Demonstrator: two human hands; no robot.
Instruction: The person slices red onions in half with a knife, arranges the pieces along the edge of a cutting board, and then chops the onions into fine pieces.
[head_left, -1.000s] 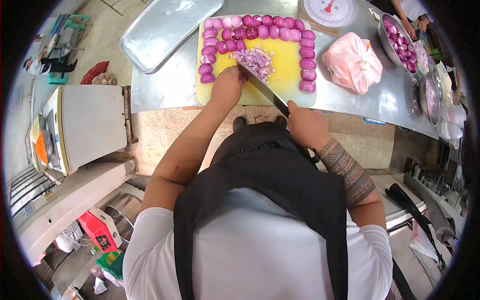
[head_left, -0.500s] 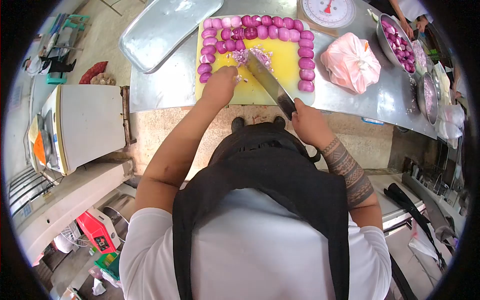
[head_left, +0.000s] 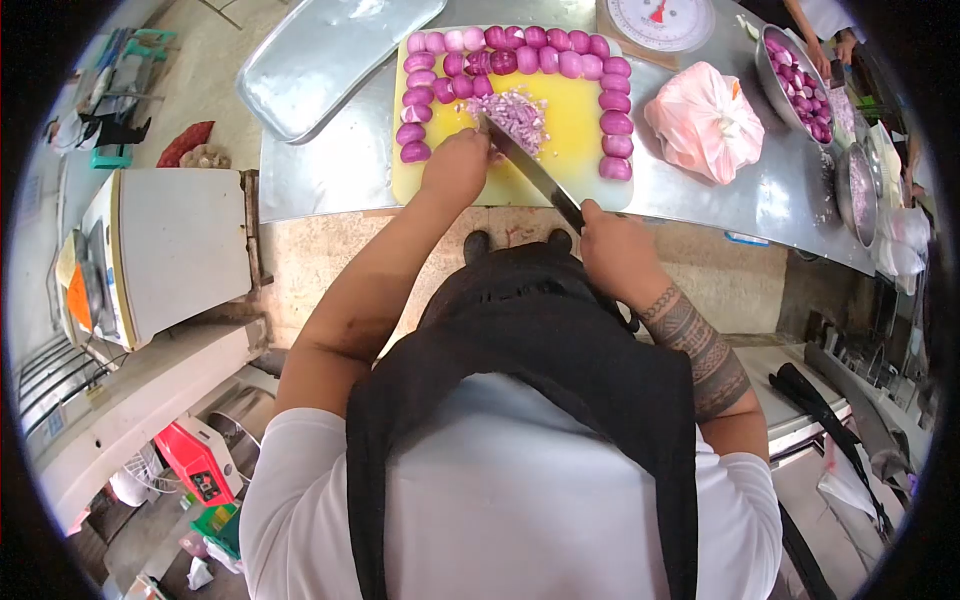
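My right hand [head_left: 615, 245] is closed round the handle of a wide-bladed kitchen knife [head_left: 543, 178]. Its blade slants up and left across the yellow cutting board [head_left: 575, 125], narrow edge towards me. By the blade's tip my left hand [head_left: 458, 168] has its fingers curled together; what they pinch, if anything, is hidden. Chopped red onion [head_left: 520, 118] lies in a heap just beyond the tip. Peeled red onions [head_left: 570, 65] stand in rows along the board's left, far and right sides.
Right of the board sit a tied pink plastic bag [head_left: 705, 125] and a bowl of onions [head_left: 795, 85]. A dial scale [head_left: 660, 20] stands behind; a metal tray [head_left: 335, 60] lies left. Another person's hands [head_left: 835, 50] are at the far right.
My left hand has moved right to the knife's tip. The blade has turned more edge-on, and the chopped onion heap shows more fully.
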